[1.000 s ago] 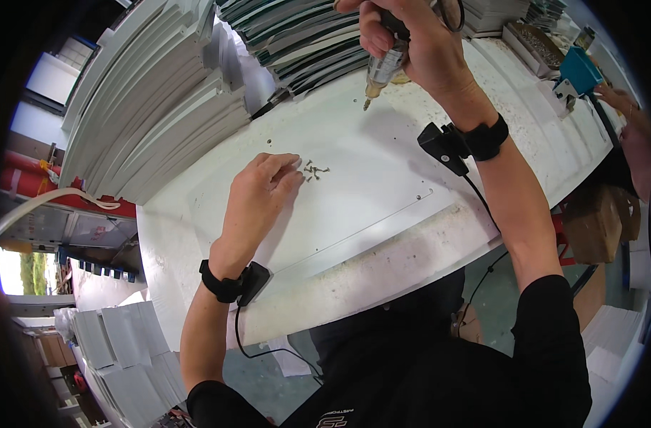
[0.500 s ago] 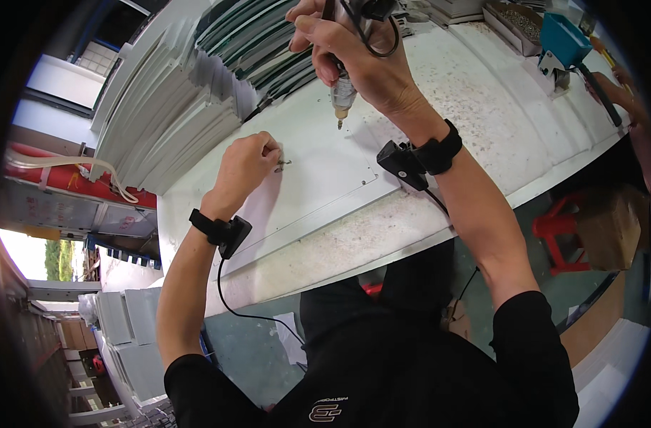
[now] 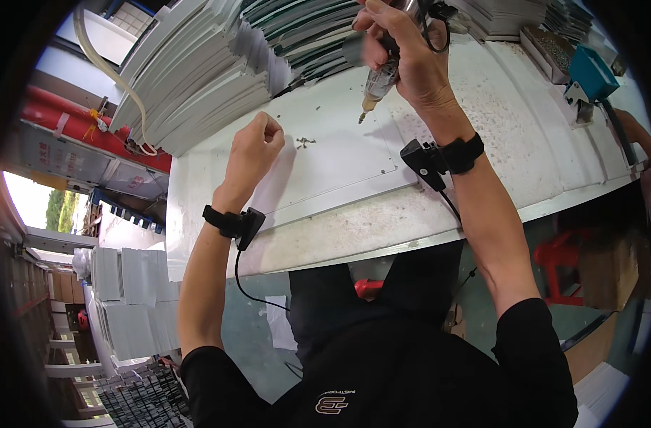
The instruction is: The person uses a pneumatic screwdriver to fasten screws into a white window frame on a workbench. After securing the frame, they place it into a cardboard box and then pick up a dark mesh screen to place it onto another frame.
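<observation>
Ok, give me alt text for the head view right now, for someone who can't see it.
A person's right hand grips a power screwdriver, its bit pointing down toward a white panel on a table. The left hand is curled beside a small pile of screws on the panel.

Logo lettering (image 3: 331, 405) on black shirt (image 3: 411, 371)

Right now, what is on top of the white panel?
Small screws lie on the panel. The left grip blocks part of the view; anything behind it cannot be seen.
</observation>
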`<move>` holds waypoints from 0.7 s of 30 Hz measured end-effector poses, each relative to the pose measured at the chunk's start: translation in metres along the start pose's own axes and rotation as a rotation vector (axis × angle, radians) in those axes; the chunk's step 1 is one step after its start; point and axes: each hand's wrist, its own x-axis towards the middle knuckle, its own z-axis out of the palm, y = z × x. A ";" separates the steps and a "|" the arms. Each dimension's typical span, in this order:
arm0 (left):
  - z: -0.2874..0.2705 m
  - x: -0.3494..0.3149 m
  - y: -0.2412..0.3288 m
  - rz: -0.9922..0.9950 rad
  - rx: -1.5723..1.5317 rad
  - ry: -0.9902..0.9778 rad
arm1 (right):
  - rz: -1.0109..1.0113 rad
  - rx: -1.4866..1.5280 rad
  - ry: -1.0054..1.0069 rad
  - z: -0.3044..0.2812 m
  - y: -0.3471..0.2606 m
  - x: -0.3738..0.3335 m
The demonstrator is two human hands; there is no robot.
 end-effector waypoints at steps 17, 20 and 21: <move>0.063 -0.096 0.088 0.431 0.186 -0.122 | 0.175 -0.128 -0.029 0.001 -0.024 -0.042; 0.064 -0.096 0.087 0.435 0.194 -0.128 | 0.204 -0.150 -0.049 0.004 -0.020 -0.044; 0.065 -0.096 0.086 0.438 0.198 -0.126 | 0.213 -0.169 -0.049 0.005 -0.019 -0.044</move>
